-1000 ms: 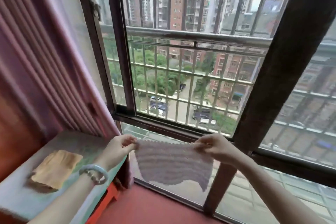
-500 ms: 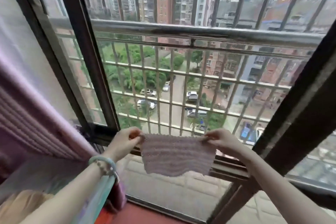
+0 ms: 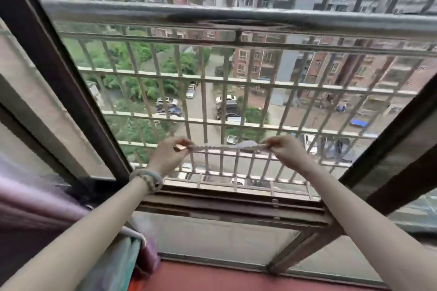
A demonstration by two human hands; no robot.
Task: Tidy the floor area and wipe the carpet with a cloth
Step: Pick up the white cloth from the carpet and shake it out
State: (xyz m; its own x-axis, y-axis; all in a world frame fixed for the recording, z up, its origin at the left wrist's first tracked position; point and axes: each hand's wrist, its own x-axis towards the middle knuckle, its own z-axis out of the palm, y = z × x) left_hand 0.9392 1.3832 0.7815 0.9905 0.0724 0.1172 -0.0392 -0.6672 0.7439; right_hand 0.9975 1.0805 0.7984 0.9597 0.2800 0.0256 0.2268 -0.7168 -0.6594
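Note:
A pale pink knitted cloth is stretched between my hands, out past the open window. It is seen almost edge-on, as a thin strip. My left hand pinches its left end, and a light bracelet sits on that wrist. The cloth's right end is pinched by my right hand. Both arms reach over the window sill, and the cloth hangs in front of the metal security bars.
Dark window frames stand at the left and right. A thick grey rail crosses the top of the bars. A pink curtain and a green-edged surface lie at the lower left. Red floor shows below.
My arms have reached further out over the sill toward the bars. The cloth, earlier hanging flat and facing me, has swung up and now shows only its edge.

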